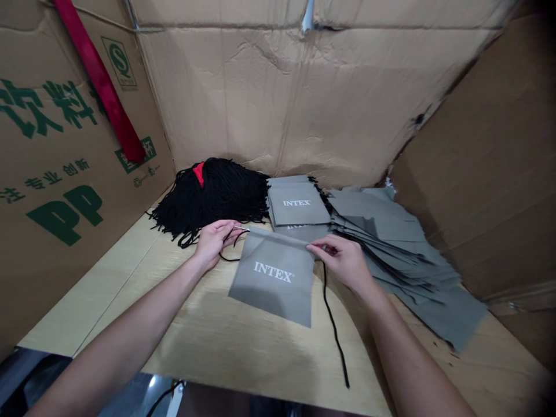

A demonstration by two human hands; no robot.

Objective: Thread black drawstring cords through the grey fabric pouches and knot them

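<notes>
A grey INTEX bag [271, 284] hangs between my two hands above the table. My left hand [216, 242] is closed in a pinch on a thin metal rod [242, 229] at the bag's upper left corner, with a black cord [226, 259] looping beside its fingers. At the upper right corner, my right hand [339, 255] pinches the bag's top edge. From near that corner, black cord [332, 315] trails down to the right of the bag and ends near the table's front.
Behind my left hand lies a heap of black cords [217, 197] with a red tie. Grey INTEX bags [297, 202] are stacked at the centre back, and loose grey pieces [391, 231] spread rightward. Cardboard walls [278, 98] enclose the wooden table [208, 336]. A red strip [102, 87] hangs left.
</notes>
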